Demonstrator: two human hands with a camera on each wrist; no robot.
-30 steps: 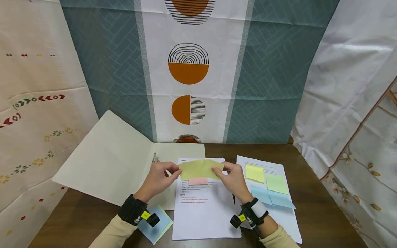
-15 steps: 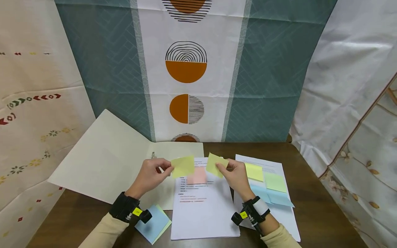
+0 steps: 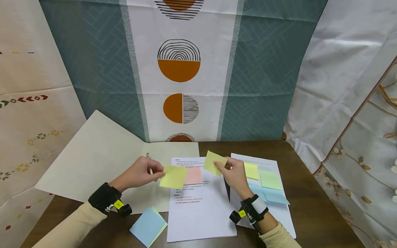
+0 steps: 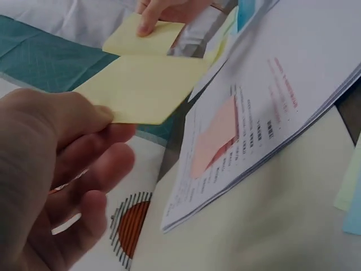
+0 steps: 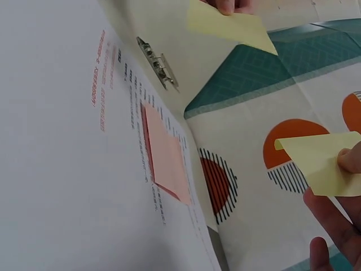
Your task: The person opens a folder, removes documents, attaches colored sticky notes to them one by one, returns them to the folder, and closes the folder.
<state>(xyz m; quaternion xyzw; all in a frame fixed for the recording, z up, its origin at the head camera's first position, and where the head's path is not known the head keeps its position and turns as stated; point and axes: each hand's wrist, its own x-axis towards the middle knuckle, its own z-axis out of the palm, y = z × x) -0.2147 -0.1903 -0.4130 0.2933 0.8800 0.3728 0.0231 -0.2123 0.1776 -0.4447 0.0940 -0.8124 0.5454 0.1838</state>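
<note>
My left hand (image 3: 143, 173) pinches a yellow sticky note (image 3: 173, 177) by its left edge, between thumb and forefinger. Another yellow sticky note (image 3: 214, 163), tilted, is pinched in my right hand (image 3: 234, 175); one edge of it curls in the right wrist view. Both notes are held above a stack of printed sheets (image 3: 201, 220). A pink sticky note (image 3: 193, 175) is stuck on the top sheet, its left part hidden in the head view by the left-hand note. The left wrist view shows the left-hand note (image 4: 144, 90) flat, a little thicker than one leaf perhaps; I cannot tell.
An open cream folder (image 3: 102, 162) with a metal clip (image 5: 158, 65) lies at the left. Blue and green sticky notes (image 3: 145, 225) lie on the brown table (image 3: 310, 206). Another printed sheet (image 3: 279, 220) at the right bears yellow, green and blue notes. Patterned cloths hang behind.
The two yellow notes, held together a second ago, have come apart. My left hand has moved left and slightly down with its note; my right hand stays near the same place.
</note>
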